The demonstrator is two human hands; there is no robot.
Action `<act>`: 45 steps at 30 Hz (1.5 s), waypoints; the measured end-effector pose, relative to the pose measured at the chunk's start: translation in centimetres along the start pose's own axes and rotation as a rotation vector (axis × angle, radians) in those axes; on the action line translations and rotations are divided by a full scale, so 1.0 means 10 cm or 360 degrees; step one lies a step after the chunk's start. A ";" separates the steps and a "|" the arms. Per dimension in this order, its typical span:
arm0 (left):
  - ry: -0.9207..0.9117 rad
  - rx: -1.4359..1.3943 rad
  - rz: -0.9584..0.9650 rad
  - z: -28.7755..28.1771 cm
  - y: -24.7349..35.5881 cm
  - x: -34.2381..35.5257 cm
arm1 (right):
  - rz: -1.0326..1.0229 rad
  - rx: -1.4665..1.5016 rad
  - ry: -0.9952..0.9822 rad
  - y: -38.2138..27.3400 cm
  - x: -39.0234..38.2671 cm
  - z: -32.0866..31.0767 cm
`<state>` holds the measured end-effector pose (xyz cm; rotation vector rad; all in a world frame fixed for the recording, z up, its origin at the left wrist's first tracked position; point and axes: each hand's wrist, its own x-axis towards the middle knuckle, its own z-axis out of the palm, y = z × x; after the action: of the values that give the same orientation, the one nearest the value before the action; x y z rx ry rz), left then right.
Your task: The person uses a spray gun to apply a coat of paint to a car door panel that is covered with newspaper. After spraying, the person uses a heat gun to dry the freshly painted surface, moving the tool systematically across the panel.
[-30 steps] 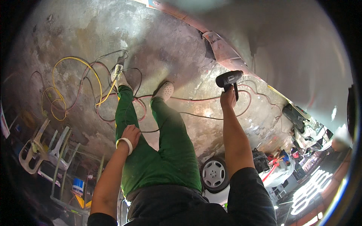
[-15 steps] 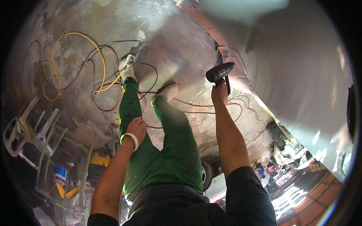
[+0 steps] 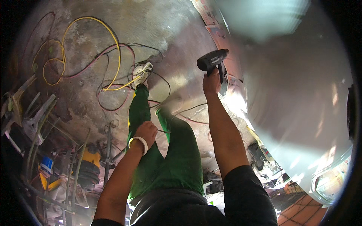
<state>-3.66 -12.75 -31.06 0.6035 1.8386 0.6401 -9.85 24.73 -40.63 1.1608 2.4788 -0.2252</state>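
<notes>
My right hand [image 3: 212,81] is raised and closed around the handle of a black heat gun [image 3: 211,60]. Its nozzle points right, toward a large grey vehicle body panel [image 3: 290,98], apart from it. Printed paper masking [image 3: 222,39] runs along the panel's lower edge, beside the gun. Over my green trousers [image 3: 177,162], my left hand [image 3: 147,132] is closed, with a short stretch of dark cord [image 3: 163,131] coming out from its fingers. The rest of that cord is hard to follow against my legs.
Yellow cable [image 3: 120,56] and reddish hose [image 3: 81,71] loop over the stained concrete floor [image 3: 166,22], around a white power strip [image 3: 143,71] by my foot. Metal stands [image 3: 41,113], a blue-and-white can [image 3: 46,165] and a yellow-and-black machine [image 3: 89,162] crowd the left.
The heat gun in my right hand has moved up and slightly left. My left hand has shifted a little right. My nearer-right foot has moved and is now blurred; the whole view has shifted.
</notes>
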 end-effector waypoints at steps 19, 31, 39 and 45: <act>0.0295 -0.0296 0.0072 -0.34 -0.39 0.09 | -0.0511 0.0240 0.0200 -3.21 1.24 -0.62; 0.0045 -0.0136 0.0017 -0.42 -0.35 0.11 | -0.0290 0.0353 0.0104 -2.30 0.83 -0.60; -0.0065 0.0144 -0.0028 -0.13 -0.20 0.10 | 0.0103 0.0247 -0.0059 -0.65 0.20 -0.40; -0.0040 0.0328 0.0079 0.31 -0.07 0.06 | 0.0223 0.0307 -0.0034 0.65 -0.32 -0.29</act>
<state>-1.03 -12.44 -32.87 0.7918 1.8842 0.4761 -3.86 27.56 -36.54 1.3962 2.3863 -0.4418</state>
